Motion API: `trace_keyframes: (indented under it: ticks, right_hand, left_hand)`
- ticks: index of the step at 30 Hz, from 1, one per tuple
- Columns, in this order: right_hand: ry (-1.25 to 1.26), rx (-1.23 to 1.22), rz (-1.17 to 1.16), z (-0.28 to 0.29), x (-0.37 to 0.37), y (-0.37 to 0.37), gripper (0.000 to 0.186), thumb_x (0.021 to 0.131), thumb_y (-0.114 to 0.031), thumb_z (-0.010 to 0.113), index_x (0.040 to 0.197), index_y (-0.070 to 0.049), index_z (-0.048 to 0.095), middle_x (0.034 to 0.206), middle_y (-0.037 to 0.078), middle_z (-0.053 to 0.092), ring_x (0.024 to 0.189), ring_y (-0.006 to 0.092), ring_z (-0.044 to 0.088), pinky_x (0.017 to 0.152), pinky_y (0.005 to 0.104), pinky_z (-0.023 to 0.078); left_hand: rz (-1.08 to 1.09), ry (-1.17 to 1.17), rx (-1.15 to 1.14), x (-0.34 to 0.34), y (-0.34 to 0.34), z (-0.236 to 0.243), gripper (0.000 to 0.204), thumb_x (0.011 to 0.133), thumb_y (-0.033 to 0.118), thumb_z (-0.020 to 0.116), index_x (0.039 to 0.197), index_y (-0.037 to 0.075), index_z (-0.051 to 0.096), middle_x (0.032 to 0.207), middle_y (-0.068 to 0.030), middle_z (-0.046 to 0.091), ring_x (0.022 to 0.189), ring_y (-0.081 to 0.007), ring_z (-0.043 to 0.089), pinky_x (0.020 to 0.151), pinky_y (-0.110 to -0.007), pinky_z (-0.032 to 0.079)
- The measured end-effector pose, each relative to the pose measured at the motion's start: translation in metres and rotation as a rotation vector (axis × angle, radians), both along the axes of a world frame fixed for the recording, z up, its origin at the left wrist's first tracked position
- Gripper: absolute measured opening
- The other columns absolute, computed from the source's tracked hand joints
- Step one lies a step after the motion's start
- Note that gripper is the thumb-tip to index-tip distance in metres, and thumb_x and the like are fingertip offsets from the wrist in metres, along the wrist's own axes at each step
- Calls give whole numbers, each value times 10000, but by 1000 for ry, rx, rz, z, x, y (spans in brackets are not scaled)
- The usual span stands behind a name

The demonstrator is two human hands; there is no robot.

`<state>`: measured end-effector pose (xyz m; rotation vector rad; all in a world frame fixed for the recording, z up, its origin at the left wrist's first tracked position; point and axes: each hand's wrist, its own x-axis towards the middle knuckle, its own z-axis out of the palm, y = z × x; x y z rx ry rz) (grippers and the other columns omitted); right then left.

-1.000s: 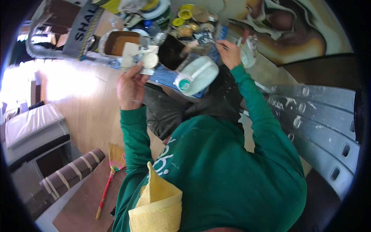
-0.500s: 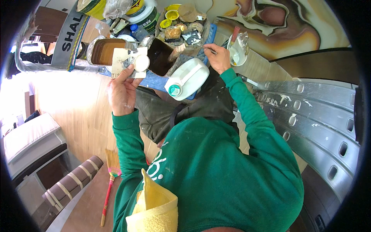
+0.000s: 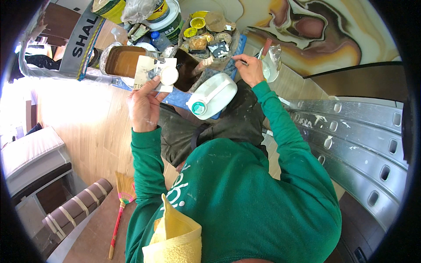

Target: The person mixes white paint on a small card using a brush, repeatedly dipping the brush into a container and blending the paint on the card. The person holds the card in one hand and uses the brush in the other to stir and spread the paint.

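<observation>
Cream card (image 3: 141,78) bearing a white disc (image 3: 169,75) was pinched in the left hand (image 3: 147,105), left of the jug (image 3: 215,94), the right hand (image 3: 251,72) gripping a slim tool (image 3: 242,62), seemingly a holding step whose next move needed steadiness.

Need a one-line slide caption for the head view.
Left hand holds a pale card bearing a round white piece; right hand pinches a slim object; white jug between them.

Left hand (image 3: 145,107): sits farther right than half a second ago
Pale card (image 3: 151,72): now closer to dark container (image 3: 186,72)
Right hand (image 3: 251,72): nearer torso (image 3: 245,188) than first
</observation>
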<state>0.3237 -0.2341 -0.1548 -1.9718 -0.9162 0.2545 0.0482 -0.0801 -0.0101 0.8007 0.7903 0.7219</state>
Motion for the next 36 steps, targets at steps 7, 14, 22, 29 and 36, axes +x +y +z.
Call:
trace_keyframes:
  ticks: [7, 14, 22, 29, 36]
  right_hand:
    - [149, 49, -55, -23, 5, 4, 239, 801, -205, 636, 968, -70, 742, 842, 157, 720, 754, 257, 702, 731, 343, 540]
    - [414, 158, -119, -25, 8, 3, 220, 852, -130, 617, 977, 18, 722, 833, 107, 733, 722, 164, 703, 684, 276, 537]
    - [586, 455, -9, 124, -26, -56, 205, 910, -81, 562, 993, 53, 693, 874, 155, 718, 769, 190, 699, 702, 271, 515]
    - [410, 373, 302, 230, -74, -78, 167, 918, -34, 577, 987, 73, 685, 877, 148, 708, 774, 177, 682, 714, 279, 542]
    - [376, 267, 323, 223, -82, -71, 159, 918, -55, 599, 980, 54, 697, 861, 106, 711, 781, 136, 670, 695, 258, 543]
  left_hand:
    - [3, 3, 13, 5, -3, 5, 229, 851, -9, 646, 1074, -55, 619, 995, -150, 698, 853, -232, 710, 688, -356, 629]
    - [26, 33, 49, 20, -12, 20, 240, 835, -29, 648, 1054, -116, 598, 999, -187, 689, 854, -264, 709, 673, -367, 627]
    - [11, -67, 54, 22, -20, 25, 252, 811, -71, 648, 1060, -78, 608, 992, -166, 694, 812, -250, 718, 653, -327, 628]
    - [-81, -64, 35, 40, -37, 17, 275, 797, -68, 666, 1065, -97, 609, 955, -173, 692, 762, -235, 714, 624, -299, 625]
    - [-132, -51, 46, 49, -53, 20, 304, 771, -86, 683, 1065, -114, 612, 932, -174, 691, 726, -239, 710, 619, -317, 625]
